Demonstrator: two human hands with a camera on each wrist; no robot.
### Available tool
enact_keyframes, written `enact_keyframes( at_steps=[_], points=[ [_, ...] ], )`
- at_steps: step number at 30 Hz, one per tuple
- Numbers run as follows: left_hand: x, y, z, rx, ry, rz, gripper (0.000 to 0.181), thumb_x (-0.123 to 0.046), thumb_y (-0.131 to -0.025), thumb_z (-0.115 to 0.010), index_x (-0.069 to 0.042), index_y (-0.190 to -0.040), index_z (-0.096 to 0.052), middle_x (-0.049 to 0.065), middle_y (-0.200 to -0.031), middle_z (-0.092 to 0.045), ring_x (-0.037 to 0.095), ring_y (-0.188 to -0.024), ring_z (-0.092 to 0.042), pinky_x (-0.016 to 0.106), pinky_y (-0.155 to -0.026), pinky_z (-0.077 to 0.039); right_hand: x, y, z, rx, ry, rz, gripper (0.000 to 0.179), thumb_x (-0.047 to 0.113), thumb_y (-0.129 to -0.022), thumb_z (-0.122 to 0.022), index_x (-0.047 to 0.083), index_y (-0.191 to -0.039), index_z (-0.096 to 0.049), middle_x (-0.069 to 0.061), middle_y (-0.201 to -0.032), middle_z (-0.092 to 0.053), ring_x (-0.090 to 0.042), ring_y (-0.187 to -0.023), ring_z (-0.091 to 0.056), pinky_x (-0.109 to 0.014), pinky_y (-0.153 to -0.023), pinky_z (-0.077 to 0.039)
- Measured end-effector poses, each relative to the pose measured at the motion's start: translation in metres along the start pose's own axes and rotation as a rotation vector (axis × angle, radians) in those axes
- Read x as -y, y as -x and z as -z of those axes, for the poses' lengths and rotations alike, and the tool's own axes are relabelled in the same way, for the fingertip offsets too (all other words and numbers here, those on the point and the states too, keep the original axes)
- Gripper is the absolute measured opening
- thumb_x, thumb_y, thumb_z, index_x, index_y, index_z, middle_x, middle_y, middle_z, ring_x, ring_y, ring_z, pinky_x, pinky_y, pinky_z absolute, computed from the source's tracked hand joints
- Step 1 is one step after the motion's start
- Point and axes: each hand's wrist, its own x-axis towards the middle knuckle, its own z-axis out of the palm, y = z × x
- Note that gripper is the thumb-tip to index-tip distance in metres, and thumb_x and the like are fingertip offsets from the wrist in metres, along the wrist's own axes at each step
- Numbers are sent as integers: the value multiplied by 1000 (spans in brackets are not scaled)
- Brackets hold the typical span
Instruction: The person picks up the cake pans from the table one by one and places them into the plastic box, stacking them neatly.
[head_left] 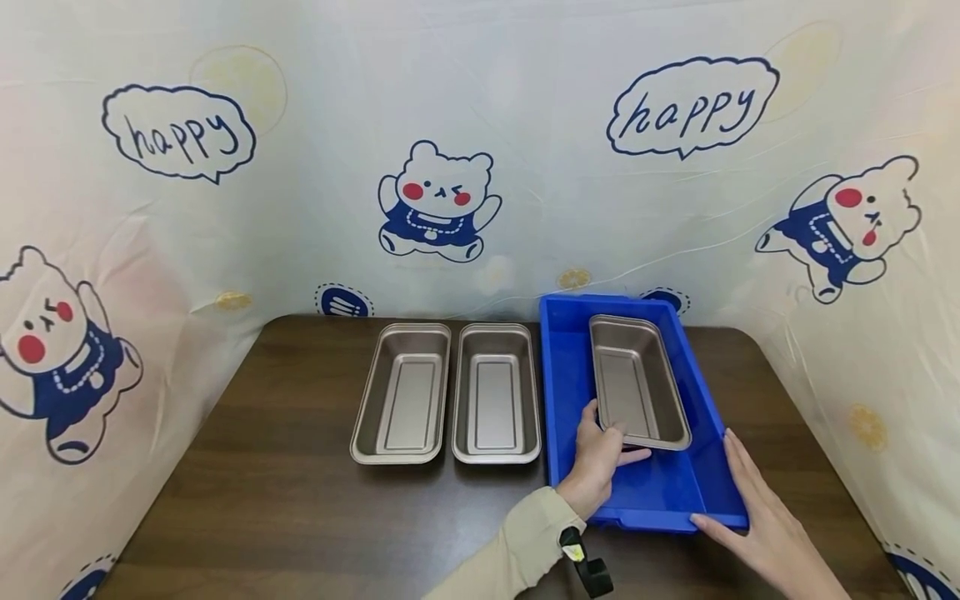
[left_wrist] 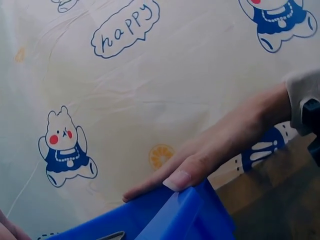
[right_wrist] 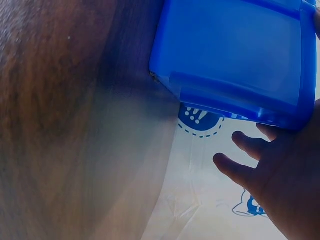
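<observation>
A grey metal loaf pan [head_left: 633, 379] sits tilted inside the blue plastic bin [head_left: 566, 492]. My left hand [head_left: 596, 458] pinches the pan's near left corner, thumb over the rim and fingers below it. Only a sliver of the pan [left_wrist: 117, 235] shows in the left wrist view. At the bin's near right corner is my right hand [head_left: 772, 517], with its thumb on the front rim and straight fingers along the outside of the right wall. The right wrist view shows some of its fingers [right_wrist: 235, 170] spread, below the bin's rim.
Two matching loaf pans, a left one [head_left: 415, 400] and a middle one [head_left: 497, 400], stand side by side left of the bin on the dark wooden table [head_left: 285, 483]. A printed cloth [head_left: 555, 167] hangs behind and around the table.
</observation>
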Motion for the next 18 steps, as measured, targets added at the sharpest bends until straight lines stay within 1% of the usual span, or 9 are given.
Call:
enact_keyframes(
  at_steps=[2, 6, 11, 13, 15, 18],
  points=[
    [0, 0, 0, -3, 19, 33, 72, 9, -82, -42, -1, -150, -20, 35, -141, -31, 44, -96, -64, 47, -72, -57, 0, 0, 1, 2, 4, -2, 110, 47, -80, -73, 24, -155, 5, -3, -161, 4, -55, -130, -27, -78, -79, -33],
    [0, 0, 4, -6, 44, 87, 74, 5, -82, -43, -3, -151, -19, 34, -139, -33, 45, -95, -63, 48, -72, -57, 0, -1, 1, 22, 10, -20, 110, 48, -81, -72, 26, -154, 7, -2, -161, 7, -56, -130, -27, -79, -79, -32],
    [0, 2, 6, 6, 59, 132, 78, 5, -78, -42, -4, -152, -17, 33, -134, -39, 44, -103, -59, 50, -72, -57, 0, 0, 1, 33, 15, -41, 110, 49, -82, -71, 27, -154, 9, 1, -160, 10, -57, -129, -27, -79, -77, -32],
    [-1, 4, 7, 14, 63, 148, 80, 4, -78, -42, -3, -152, -16, 32, -132, -40, 45, -107, -56, 51, -72, -56, 1, 0, 1, 32, 12, -42, 110, 48, -82, -71, 27, -154, 9, 1, -160, 10, -56, -129, -27, -79, -77, -33],
    [-4, 7, 7, 13, 66, 163, 80, 3, -78, -43, -3, -152, -15, 31, -134, -39, 46, -110, -53, 52, -72, -56, 1, 0, 1, 30, 6, -37, 110, 48, -82, -71, 27, -154, 8, 1, -160, 9, -56, -130, -27, -79, -77, -33],
    [-9, 12, 10, 13, 80, 180, 79, 3, -78, -43, -1, -152, -15, 32, -140, -32, 48, -114, -48, 53, -72, -56, 1, 0, 1, 28, 5, -31, 109, 48, -82, -71, 27, -154, 8, 1, -160, 10, -56, -130, -27, -79, -77, -33]
  ],
)
